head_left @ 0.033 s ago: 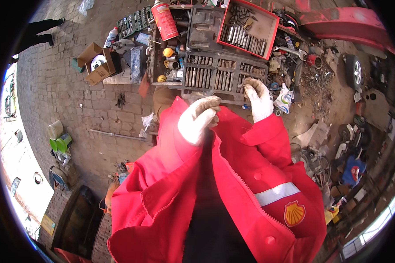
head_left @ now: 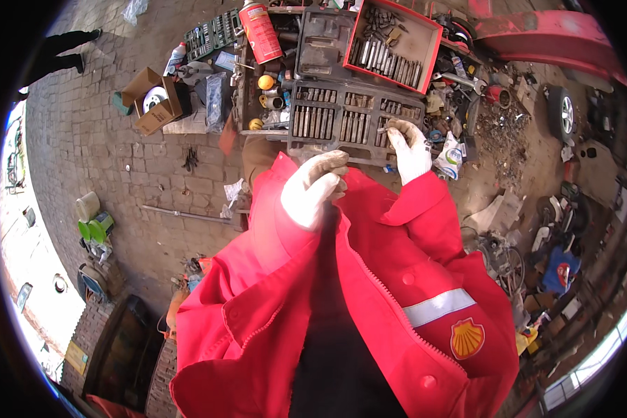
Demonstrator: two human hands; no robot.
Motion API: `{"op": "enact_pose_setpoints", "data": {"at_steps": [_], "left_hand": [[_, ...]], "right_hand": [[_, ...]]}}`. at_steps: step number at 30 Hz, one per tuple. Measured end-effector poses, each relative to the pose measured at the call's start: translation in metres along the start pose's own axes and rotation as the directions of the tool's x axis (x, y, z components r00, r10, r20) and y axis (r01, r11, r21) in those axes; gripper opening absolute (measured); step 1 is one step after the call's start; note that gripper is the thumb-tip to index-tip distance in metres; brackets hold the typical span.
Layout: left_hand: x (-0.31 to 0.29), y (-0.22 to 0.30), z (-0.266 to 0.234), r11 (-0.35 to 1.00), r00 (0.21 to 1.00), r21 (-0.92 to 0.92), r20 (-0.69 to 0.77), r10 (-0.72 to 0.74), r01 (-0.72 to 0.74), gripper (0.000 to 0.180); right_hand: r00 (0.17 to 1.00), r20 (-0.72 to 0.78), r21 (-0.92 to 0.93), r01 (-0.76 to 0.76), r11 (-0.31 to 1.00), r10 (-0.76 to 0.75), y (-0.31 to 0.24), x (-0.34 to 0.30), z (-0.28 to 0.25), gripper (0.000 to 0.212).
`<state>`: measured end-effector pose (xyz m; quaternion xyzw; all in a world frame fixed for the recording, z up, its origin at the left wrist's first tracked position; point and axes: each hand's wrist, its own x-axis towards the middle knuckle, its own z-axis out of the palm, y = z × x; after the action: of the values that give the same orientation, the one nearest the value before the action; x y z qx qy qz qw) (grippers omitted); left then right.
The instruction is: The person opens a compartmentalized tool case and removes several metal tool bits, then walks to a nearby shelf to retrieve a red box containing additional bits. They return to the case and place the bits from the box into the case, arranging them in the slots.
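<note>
My right hand point(head_left: 407, 148), in a white glove, reaches forward to the near right end of a grey socket tray point(head_left: 327, 122) filled with rows of metal sockets. Its fingertips lie on the sockets there; whether they grip one is unclear. Closer to my chest, my left hand point(head_left: 313, 188), also in a white glove, hovers above the tray's near edge with its fingers curled in and nothing visible in it. Both arms wear a red work jacket point(head_left: 369, 292) with a grey reflective stripe.
Beyond the tray lie an open red tool case point(head_left: 425, 63) of sockets, a dark moulded case point(head_left: 324, 45) and a red cylinder point(head_left: 260, 31). A cardboard box point(head_left: 150, 101) stands left on the brick paving. Scrap and a wheel point(head_left: 561, 115) lie right. Another person's legs point(head_left: 63, 52) are far left.
</note>
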<state>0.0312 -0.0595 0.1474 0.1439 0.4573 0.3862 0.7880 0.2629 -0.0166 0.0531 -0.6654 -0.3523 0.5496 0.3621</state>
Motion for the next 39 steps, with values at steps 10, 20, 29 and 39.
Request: {"op": "enact_pose_setpoints", "data": {"at_steps": [10,20,29,39], "left_hand": [[-0.004,-0.015,-0.017,0.994,0.998,-0.101,-0.053,0.027,-0.033,0.048],[-0.003,-0.021,-0.025,0.987,0.998,-0.151,-0.022,0.055,-0.058,0.044],[0.014,-0.036,-0.04,0.895,0.962,-0.423,0.158,0.223,-0.138,0.053],[0.013,-0.03,-0.02,0.943,0.999,-0.329,0.011,0.051,-0.044,0.055]], "right_hand": [[0.984,0.095,-0.707,0.172,0.686,-0.148,0.024,0.098,0.038,0.024],[0.918,0.21,-0.925,0.298,0.235,-0.335,0.021,0.101,0.06,0.015],[0.957,-0.066,-0.539,0.204,0.817,-0.282,0.024,0.065,0.023,0.022],[0.887,0.145,0.321,0.377,0.869,-0.438,-0.071,-0.021,-0.009,0.015]]}}
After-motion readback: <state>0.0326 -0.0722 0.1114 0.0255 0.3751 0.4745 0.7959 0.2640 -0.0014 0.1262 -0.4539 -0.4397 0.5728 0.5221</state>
